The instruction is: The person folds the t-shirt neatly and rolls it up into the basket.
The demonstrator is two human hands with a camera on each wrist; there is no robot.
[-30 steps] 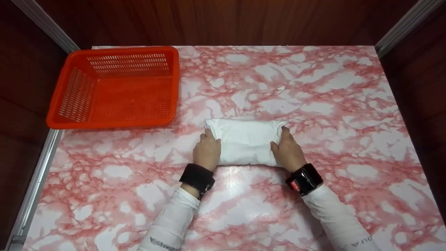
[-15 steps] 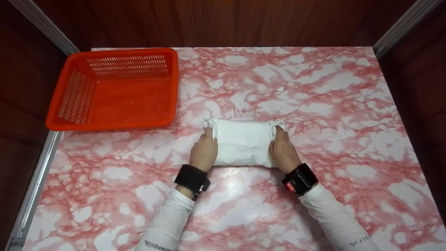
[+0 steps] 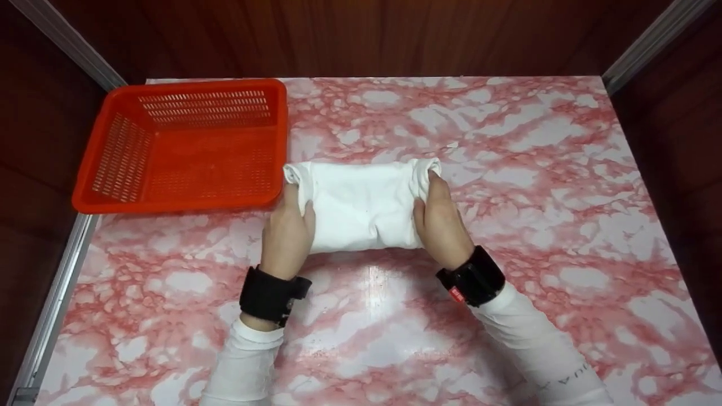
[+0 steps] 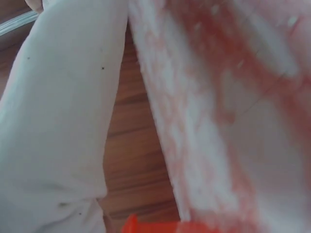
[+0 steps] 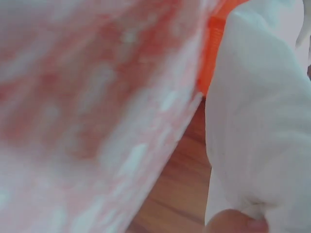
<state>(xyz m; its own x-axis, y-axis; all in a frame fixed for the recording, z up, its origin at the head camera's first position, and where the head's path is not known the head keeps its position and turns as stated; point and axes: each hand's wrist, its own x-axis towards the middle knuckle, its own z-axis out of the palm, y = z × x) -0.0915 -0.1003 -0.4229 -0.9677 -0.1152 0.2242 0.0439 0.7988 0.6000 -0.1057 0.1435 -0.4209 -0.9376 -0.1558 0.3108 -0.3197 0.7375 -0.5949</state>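
Note:
A folded white cloth, plump and roughly rectangular, is held between both hands over the middle of the table. My left hand grips its left end, thumb on the near face and fingers at the rolled edge. At the opposite end my right hand holds it the same way. In the left wrist view the white cloth fills the left side. The right wrist view has the cloth at the right, with a fingertip against it at the bottom. Most of the fingers are hidden behind the cloth.
A red-orange plastic basket with slotted walls stands at the back left, its right rim close to the cloth's left end. The tabletop has a red and white marbled pattern. Dark wood panels enclose the back and sides.
Both hands have lifted the white cloth off the table and carried it left and away from me, toward the basket. The basket has stayed in place.

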